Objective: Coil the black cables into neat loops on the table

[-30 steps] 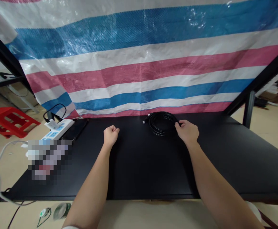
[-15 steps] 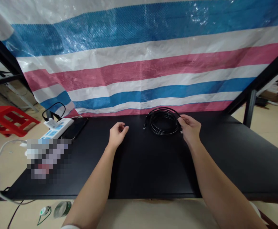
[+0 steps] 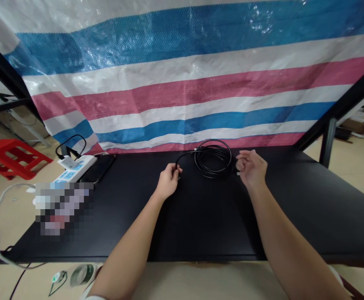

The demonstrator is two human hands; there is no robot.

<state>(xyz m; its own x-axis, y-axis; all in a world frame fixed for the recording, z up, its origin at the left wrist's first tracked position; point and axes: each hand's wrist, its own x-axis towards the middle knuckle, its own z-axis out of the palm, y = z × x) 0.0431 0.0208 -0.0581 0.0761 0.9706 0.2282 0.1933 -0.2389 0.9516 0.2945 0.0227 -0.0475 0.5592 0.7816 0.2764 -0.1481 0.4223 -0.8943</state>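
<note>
A coiled black cable (image 3: 213,159) lies at the back of the black table (image 3: 200,216), near the striped tarp. My left hand (image 3: 168,181) is closed in a pinch on the free end of the cable, which runs from the coil's left side. My right hand (image 3: 251,168) hovers at the coil's right edge with its fingers loosely curled; a small white connector shows at its fingertips, so it seems to hold the cable's other end.
A white power strip (image 3: 72,167) with a plugged-in adapter and a dark phone (image 3: 98,168) lie at the table's left back corner. A red stool (image 3: 11,157) stands on the floor at left. The striped tarp (image 3: 185,83) hangs behind the table.
My left hand moved right across the table and pinched the cable's free end, pulling it out to the left of the coil. The coil was lifted slightly and my right hand loosened at its right edge.
</note>
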